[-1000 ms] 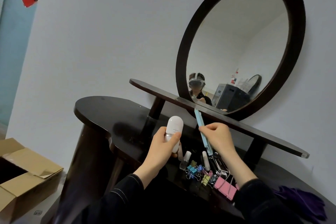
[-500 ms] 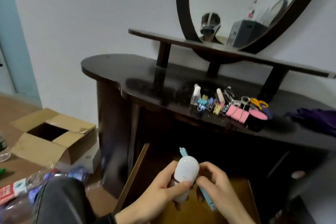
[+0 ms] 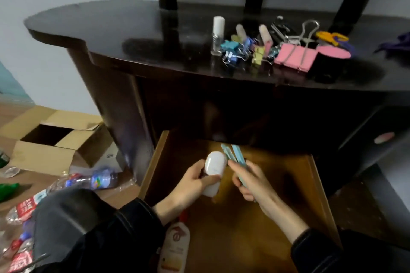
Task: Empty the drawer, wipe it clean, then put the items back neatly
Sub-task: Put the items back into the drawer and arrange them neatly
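Looks like the put-back stage, since both hands are over the open drawer (image 3: 317, 186). The left hand (image 3: 188, 182) has its grip curled round a white bottle (image 3: 214, 167). The right hand (image 3: 253, 180) has its grip pinching a blurry teal stick (image 3: 236, 157) just beside the bottle. Next up, I'd guess both get laid flat and lined up, maybe by the lotion bottle (image 3: 175, 246) at the drawer's front-left. Room-wise there's a cardboard box (image 3: 55, 146) and plastic bottles (image 3: 88, 182) on the floor at left. Then comes the dark tabletop (image 3: 99, 24) with binder clips (image 3: 292, 56) waiting, and a purple cloth (image 3: 397, 44) far right.
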Action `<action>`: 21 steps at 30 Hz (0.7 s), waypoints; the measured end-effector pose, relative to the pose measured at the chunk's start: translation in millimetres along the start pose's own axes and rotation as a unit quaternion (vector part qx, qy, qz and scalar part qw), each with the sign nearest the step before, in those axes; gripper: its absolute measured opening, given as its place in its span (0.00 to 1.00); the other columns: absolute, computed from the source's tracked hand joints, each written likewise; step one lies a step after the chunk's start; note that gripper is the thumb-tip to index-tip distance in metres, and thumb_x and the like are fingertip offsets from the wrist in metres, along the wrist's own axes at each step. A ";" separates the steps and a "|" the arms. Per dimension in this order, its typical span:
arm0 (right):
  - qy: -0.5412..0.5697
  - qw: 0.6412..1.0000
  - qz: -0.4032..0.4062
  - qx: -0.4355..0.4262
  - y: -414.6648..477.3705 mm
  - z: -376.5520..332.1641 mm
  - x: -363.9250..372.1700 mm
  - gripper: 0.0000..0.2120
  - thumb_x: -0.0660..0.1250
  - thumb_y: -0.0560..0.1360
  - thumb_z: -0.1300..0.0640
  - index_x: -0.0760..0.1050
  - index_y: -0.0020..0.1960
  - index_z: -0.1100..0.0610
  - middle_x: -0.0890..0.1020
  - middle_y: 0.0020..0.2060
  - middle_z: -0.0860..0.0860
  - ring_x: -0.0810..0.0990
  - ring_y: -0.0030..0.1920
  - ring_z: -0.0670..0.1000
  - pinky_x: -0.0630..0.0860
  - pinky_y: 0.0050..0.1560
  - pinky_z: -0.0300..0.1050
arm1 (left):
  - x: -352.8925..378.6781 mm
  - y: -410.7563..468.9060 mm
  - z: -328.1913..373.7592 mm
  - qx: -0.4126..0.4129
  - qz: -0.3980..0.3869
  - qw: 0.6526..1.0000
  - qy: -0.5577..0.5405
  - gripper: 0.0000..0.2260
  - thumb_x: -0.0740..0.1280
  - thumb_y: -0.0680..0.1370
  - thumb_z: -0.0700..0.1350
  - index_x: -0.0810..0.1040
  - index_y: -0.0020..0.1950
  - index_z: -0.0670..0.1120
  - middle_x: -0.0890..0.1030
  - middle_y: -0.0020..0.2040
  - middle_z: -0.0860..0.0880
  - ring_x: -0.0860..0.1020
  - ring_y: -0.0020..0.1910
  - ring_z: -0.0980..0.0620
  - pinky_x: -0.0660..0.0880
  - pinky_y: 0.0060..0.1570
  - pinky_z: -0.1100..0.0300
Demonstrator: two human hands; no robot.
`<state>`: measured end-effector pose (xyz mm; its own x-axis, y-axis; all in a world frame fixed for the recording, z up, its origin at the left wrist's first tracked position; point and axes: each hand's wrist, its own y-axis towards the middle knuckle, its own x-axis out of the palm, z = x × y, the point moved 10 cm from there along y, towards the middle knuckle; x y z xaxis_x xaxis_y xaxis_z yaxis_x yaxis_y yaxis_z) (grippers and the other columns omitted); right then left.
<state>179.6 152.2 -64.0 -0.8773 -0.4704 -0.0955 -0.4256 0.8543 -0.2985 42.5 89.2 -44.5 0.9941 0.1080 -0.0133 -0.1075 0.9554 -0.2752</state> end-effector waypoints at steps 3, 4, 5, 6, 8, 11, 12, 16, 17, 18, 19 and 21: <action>-0.028 0.999 -0.001 -0.036 -2.8 -1.5 -4.9 0.16 0.72 0.75 0.41 0.78 0.52 0.52 0.78 0.33 0.46 0.70 0.23 0.41 0.62 0.22 0.31 | 6.0 4.4 -6.9 0.004 -0.022 1.000 0.021 0.13 0.70 0.78 0.39 0.74 0.61 0.38 0.79 0.49 0.40 0.82 0.40 0.48 0.81 0.34 0.55; -0.029 0.999 0.000 -0.038 -2.6 -1.8 -6.0 0.13 0.73 0.75 0.44 0.78 0.52 0.52 0.79 0.32 0.43 0.72 0.23 0.39 0.63 0.22 0.29 | 9.7 4.0 -8.6 0.003 -0.035 0.999 0.028 0.13 0.70 0.78 0.39 0.74 0.61 0.39 0.79 0.49 0.41 0.82 0.41 0.48 0.81 0.35 0.54; -0.029 0.999 -0.001 -0.033 -1.8 -1.1 -5.8 0.11 0.73 0.76 0.46 0.77 0.53 0.51 0.78 0.29 0.41 0.72 0.23 0.39 0.63 0.22 0.29 | 12.5 3.1 -10.3 0.000 -0.046 0.998 0.033 0.12 0.70 0.79 0.39 0.74 0.60 0.39 0.79 0.49 0.42 0.82 0.42 0.48 0.82 0.36 0.53; -0.021 1.000 -0.005 -0.020 -0.2 2.7 -4.7 0.11 0.74 0.75 0.47 0.77 0.53 0.51 0.75 0.26 0.40 0.71 0.22 0.40 0.62 0.22 0.30 | 13.8 2.3 -12.2 -0.005 -0.056 0.998 0.034 0.12 0.69 0.79 0.40 0.74 0.60 0.39 0.79 0.48 0.43 0.82 0.42 0.50 0.82 0.37 0.52; 0.014 1.000 -0.014 0.016 0.6 11.6 -3.0 0.15 0.75 0.74 0.47 0.76 0.55 0.53 0.70 0.25 0.42 0.64 0.22 0.42 0.59 0.21 0.36 | 14.3 1.1 -15.8 -0.017 -0.072 0.996 0.041 0.11 0.68 0.80 0.41 0.75 0.61 0.40 0.79 0.47 0.46 0.82 0.42 0.52 0.83 0.38 0.51; 0.033 0.997 -0.014 0.062 1.5 24.6 -4.4 0.19 0.77 0.73 0.49 0.75 0.58 0.55 0.68 0.25 0.44 0.62 0.23 0.44 0.58 0.22 0.38 | 1.5 6.0 -12.8 0.012 -0.054 0.988 0.145 0.09 0.67 0.81 0.47 0.78 0.58 0.43 0.80 0.45 0.48 0.83 0.42 0.51 0.82 0.36 0.50; 0.019 0.997 -0.013 0.079 1.6 29.3 -4.9 0.20 0.77 0.72 0.49 0.74 0.58 0.55 0.68 0.25 0.44 0.62 0.23 0.44 0.58 0.22 0.38 | -9.3 10.1 -6.9 0.043 -0.021 0.977 0.210 0.08 0.67 0.81 0.48 0.79 0.57 0.45 0.82 0.45 0.48 0.83 0.42 0.50 0.82 0.38 0.47; -0.095 0.986 -0.024 0.132 2.2 50.7 -3.5 0.20 0.77 0.71 0.47 0.73 0.57 0.53 0.68 0.28 0.47 0.61 0.23 0.44 0.59 0.23 0.38 | -48.8 21.4 2.9 0.090 0.064 0.921 0.374 0.05 0.67 0.80 0.45 0.80 0.55 0.49 0.82 0.45 0.52 0.81 0.44 0.52 0.79 0.49 0.50; -0.120 0.983 -0.029 0.137 1.7 55.2 0.1 0.20 0.76 0.71 0.46 0.73 0.56 0.53 0.68 0.30 0.48 0.61 0.22 0.44 0.60 0.22 0.38 | -53.8 23.6 -3.1 0.070 0.058 0.921 0.379 0.04 0.67 0.79 0.45 0.80 0.53 0.51 0.83 0.44 0.52 0.82 0.44 0.51 0.79 0.49 0.49; -0.139 0.980 -0.035 0.140 1.1 59.4 4.8 0.20 0.76 0.72 0.46 0.72 0.56 0.53 0.69 0.31 0.49 0.62 0.21 0.43 0.60 0.21 0.38 | -56.1 25.2 -10.3 0.048 0.046 0.919 0.388 0.03 0.67 0.79 0.44 0.80 0.51 0.52 0.83 0.43 0.52 0.82 0.43 0.51 0.80 0.48 0.50; -0.155 0.977 -0.043 0.141 0.4 63.4 10.8 0.20 0.76 0.72 0.47 0.72 0.56 0.54 0.69 0.31 0.49 0.62 0.20 0.43 0.60 0.21 0.37 | -55.8 26.0 -16.9 0.031 0.031 0.914 0.403 0.04 0.67 0.79 0.44 0.79 0.49 0.53 0.83 0.43 0.52 0.82 0.42 0.51 0.80 0.48 0.50; -0.181 0.973 -0.058 0.134 -0.6 69.5 23.9 0.19 0.75 0.72 0.48 0.72 0.55 0.55 0.70 0.33 0.50 0.64 0.21 0.43 0.61 0.21 0.38 | -49.9 26.4 -27.7 0.007 -0.008 0.893 0.449 0.05 0.67 0.78 0.43 0.79 0.45 0.54 0.83 0.42 0.53 0.82 0.42 0.52 0.80 0.48 0.54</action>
<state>174.3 125.1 -132.1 -0.6709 -0.6481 -0.3603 -0.4010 0.7258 -0.5590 -9.5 101.4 -77.7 0.6069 -0.1638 -0.7777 -0.0882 0.9586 -0.2707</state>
